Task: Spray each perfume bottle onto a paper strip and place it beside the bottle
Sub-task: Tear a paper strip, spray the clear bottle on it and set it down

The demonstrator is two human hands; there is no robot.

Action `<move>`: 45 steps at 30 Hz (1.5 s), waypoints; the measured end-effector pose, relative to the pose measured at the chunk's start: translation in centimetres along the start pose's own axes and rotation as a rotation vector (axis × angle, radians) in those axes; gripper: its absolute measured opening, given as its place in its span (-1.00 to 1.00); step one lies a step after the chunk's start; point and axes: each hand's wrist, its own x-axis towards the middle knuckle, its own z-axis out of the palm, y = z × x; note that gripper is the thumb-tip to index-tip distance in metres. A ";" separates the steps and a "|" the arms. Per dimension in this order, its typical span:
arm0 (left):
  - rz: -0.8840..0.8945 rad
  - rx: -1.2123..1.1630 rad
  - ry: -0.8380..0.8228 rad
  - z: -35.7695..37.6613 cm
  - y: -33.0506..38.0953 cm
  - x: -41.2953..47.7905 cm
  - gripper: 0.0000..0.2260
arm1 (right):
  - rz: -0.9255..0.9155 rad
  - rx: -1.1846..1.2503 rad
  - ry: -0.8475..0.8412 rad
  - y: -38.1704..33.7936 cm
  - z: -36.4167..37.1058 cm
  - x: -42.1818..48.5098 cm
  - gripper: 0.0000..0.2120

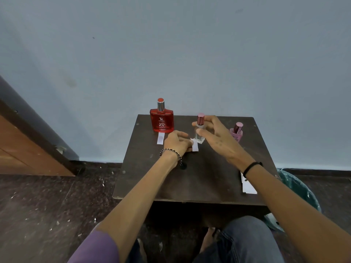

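Note:
Three perfume bottles stand along the far side of a small dark table [199, 179]. The red bottle [161, 121] is at the left, with a white paper strip [160, 138] lying in front of it. The clear bottle [199, 130] with a pink cap stands in the middle. My right hand [216, 137] is around it, fingers spread and loosely touching its sides. My left hand [177, 142] pinches a second white paper strip [194, 146] flat on the table just left of the clear bottle. The pink bottle [236, 132] stands at the right, partly hidden by my right hand.
More white paper strips [247, 184] lie at the table's right edge under my right forearm. A green bin [298, 188] with a plastic liner stands right of the table. A wall is right behind the table. A wooden door is at the left. My knees are below the table front.

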 end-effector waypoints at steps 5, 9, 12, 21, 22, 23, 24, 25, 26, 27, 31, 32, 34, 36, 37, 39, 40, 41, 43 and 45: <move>0.012 0.061 0.010 0.1 0.5 1.2 -0.69 | -0.017 -0.279 -0.040 0.2 -0.5 2.5 -0.64; 0.034 0.112 0.024 0.5 0.9 2.0 -0.68 | -0.043 -0.377 -0.065 0.2 -0.9 3.9 -0.66; 0.061 0.184 0.047 0.8 1.0 2.4 -0.68 | -0.049 -0.411 -0.085 0.2 -0.9 4.5 -0.66; 0.147 0.391 0.084 1.2 1.2 2.6 -0.79 | -0.041 -0.475 -0.141 0.4 -0.8 5.1 -0.59; 0.142 0.384 0.074 1.1 1.2 2.6 -0.80 | -0.044 -0.473 -0.148 0.3 -0.8 5.1 -0.59; 0.127 0.369 0.060 1.0 1.2 2.6 -0.79 | -0.047 -0.470 -0.157 0.2 -0.8 5.0 -0.60; 0.107 0.352 0.046 0.9 1.3 2.5 -0.77 | -0.051 -0.465 -0.166 0.1 -0.9 4.9 -0.60; 0.086 0.342 0.038 0.7 1.4 2.5 -0.74 | -0.053 -0.459 -0.173 0.1 -0.9 4.8 -0.61; 0.072 0.343 0.035 0.6 1.4 2.5 -0.71 | -0.053 -0.454 -0.178 0.1 -0.9 4.8 -0.61; 0.068 0.355 0.037 0.6 1.4 2.4 -0.69 | -0.052 -0.450 -0.182 0.0 -0.9 4.9 -0.61; 0.104 0.393 0.064 0.5 1.3 2.2 -0.74 | -0.059 -0.444 -0.195 -0.1 -0.7 4.9 -0.61; 0.118 0.400 0.073 0.5 1.3 2.2 -0.76 | -0.064 -0.449 -0.197 -0.1 -0.7 4.9 -0.61; 0.143 0.425 0.085 0.5 1.1 2.2 -0.79 | -0.072 -0.462 -0.199 -0.1 -0.7 5.1 -0.62; 0.163 0.452 0.085 0.4 1.0 2.2 -0.82 | -0.071 -0.474 -0.199 0.1 -0.6 5.3 -0.62; 0.175 0.463 0.081 0.3 1.0 2.1 -0.83 | -0.067 -0.484 -0.199 0.1 -0.6 5.3 -0.62; 0.205 0.479 0.076 0.1 0.8 1.8 -0.85 | -0.052 -0.511 -0.200 0.1 -0.6 5.3 -0.59; 0.217 0.487 0.074 0.1 0.7 1.7 -0.85 | -0.043 -0.520 -0.200 0.0 -0.6 5.1 -0.57; 0.223 0.497 0.073 0.0 0.7 1.5 -0.84 | -0.035 -0.523 -0.196 -0.1 -0.6 5.0 -0.55; 0.227 0.519 0.072 -0.1 0.7 1.2 -0.83 | -0.032 -0.525 -0.171 -0.3 -0.7 4.6 -0.50; 0.231 0.532 0.073 -0.1 0.8 0.7 -0.83 | -0.035 -0.528 -0.130 -0.6 -0.9 4.0 -0.46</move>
